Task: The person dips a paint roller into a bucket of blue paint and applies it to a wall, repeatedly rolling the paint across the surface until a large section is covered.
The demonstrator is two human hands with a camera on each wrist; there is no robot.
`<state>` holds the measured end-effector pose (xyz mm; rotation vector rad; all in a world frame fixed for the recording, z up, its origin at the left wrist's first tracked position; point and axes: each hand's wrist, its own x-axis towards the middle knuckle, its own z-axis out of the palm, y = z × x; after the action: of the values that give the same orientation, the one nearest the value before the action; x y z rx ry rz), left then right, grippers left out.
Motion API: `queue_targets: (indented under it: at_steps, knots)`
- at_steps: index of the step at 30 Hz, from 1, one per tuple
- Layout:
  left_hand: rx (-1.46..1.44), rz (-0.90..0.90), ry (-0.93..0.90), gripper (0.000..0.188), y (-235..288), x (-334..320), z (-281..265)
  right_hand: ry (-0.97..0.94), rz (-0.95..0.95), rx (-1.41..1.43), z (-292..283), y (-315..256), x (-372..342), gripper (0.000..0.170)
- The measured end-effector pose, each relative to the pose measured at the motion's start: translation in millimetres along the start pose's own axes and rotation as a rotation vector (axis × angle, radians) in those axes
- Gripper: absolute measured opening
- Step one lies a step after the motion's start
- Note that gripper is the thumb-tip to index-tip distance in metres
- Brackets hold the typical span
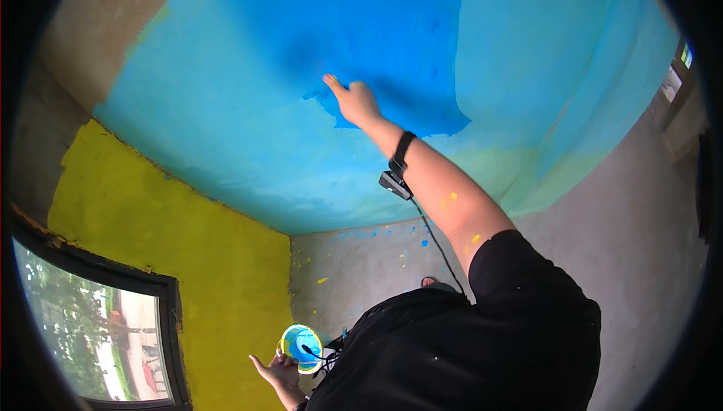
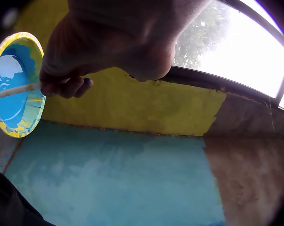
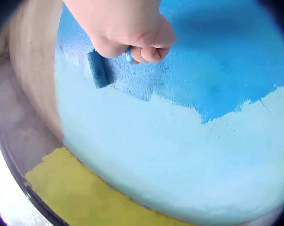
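Note:
My right hand [image 1: 360, 103] reaches up to the wall and, in the right wrist view, grips the blue handle [image 3: 129, 55] of a small paint roller. The roller's dark blue sleeve [image 3: 98, 70] lies at the edge of the fresh blue paint [image 3: 222, 94]. Low at the left, my left hand [image 1: 280, 373] holds a paint bucket [image 2: 36, 109] by its pale handle [image 2: 17, 91], fingers curled round it. The bucket has a yellow-smeared rim and blue paint [image 2: 10, 106] inside. In the head view the roller does not show clearly.
Lighter turquoise paint [image 1: 226, 147] surrounds the deep blue patch. A yellow-green wall [image 1: 226, 260] with a dark-framed window [image 1: 169, 313] adjoins at the left. Paint drops dot the grey floor [image 1: 361, 260]. A black cable [image 1: 437, 241] hangs from the right wrist.

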<state>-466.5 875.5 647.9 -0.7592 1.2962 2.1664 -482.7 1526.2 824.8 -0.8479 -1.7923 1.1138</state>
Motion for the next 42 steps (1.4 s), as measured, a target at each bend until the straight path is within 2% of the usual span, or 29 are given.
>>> queue_targets:
  at_steps: [1, 5, 7, 9, 11, 13, 15, 17, 19, 20, 24, 26, 28, 29, 31, 34, 37, 39, 41, 42]
  knots:
    - [0.009, 0.001, 0.000, 0.087, 0, 1, -3, -0.001, 0.023, -0.025, -3, -14, -1, 0.082]
    - [0.014, -0.017, -0.041, 0.095, -3, 12, -10, 0.059, -0.043, -0.075, -4, 1, -1, 0.084]
    - [0.023, -0.018, 0.005, 0.088, -10, 8, -4, 0.100, -0.078, -0.133, -10, 46, -6, 0.081]
    - [0.016, -0.018, 0.004, 0.088, -11, 7, -4, 0.037, -0.041, -0.095, -32, 81, -25, 0.077]
    - [0.013, -0.023, 0.012, 0.087, -13, 6, -7, 0.090, -0.040, -0.102, -50, 121, -44, 0.073]
    - [0.040, -0.002, 0.005, 0.085, -8, 8, -5, 0.127, 0.063, -0.210, -70, 150, -66, 0.075]
    - [0.048, -0.010, 0.016, 0.084, -4, 8, 0, 0.321, -0.092, -0.085, -70, 211, -80, 0.077]
    - [0.063, -0.018, 0.003, 0.084, 0, 7, 9, 0.136, 0.292, -0.246, -91, 226, -100, 0.078]
    - [0.049, -0.016, 0.009, 0.084, 1, 8, 15, 0.162, 0.344, -0.210, -89, 236, -115, 0.079]
    - [0.053, -0.019, 0.007, 0.084, 3, 8, 16, 0.190, 0.402, -0.171, -86, 233, -113, 0.079]
    - [0.037, -0.006, 0.007, 0.085, 6, 5, 13, 0.230, 0.318, -0.004, -38, 203, -87, 0.079]
    - [0.027, 0.001, 0.005, 0.085, 7, 2, 4, 0.389, -0.061, 0.300, -2, 174, -61, 0.076]
    - [-0.051, 0.027, -0.051, 0.092, 6, -6, -8, 0.248, 0.006, 0.305, -2, 111, -54, 0.072]
    - [-0.061, 0.027, -0.051, 0.092, 6, -14, -11, 0.241, -0.001, 0.303, 1, 93, -46, 0.072]
    - [-0.118, 0.074, -0.016, 0.091, 6, -31, -15, 0.118, 0.134, 0.285, 8, 62, -26, 0.074]
    - [-0.161, 0.098, 0.002, 0.089, 3, -42, -28, 0.159, -0.006, 0.218, 13, 4, -1, 0.076]
    - [-0.204, 0.119, 0.035, 0.087, -3, -42, -46, 0.190, -0.039, 0.191, 26, -54, 25, 0.075]
    - [-0.179, 0.080, 0.089, 0.093, -6, -42, -67, 0.155, 0.001, 0.240, 35, -87, 42, 0.075]
    - [-0.156, 0.098, 0.116, 0.092, -12, -32, -106, 0.124, 0.046, 0.288, 45, -100, 43, 0.074]
    - [-0.090, 0.039, 0.074, 0.105, -13, -20, -140, 0.126, 0.045, 0.319, 52, -99, 42, 0.073]
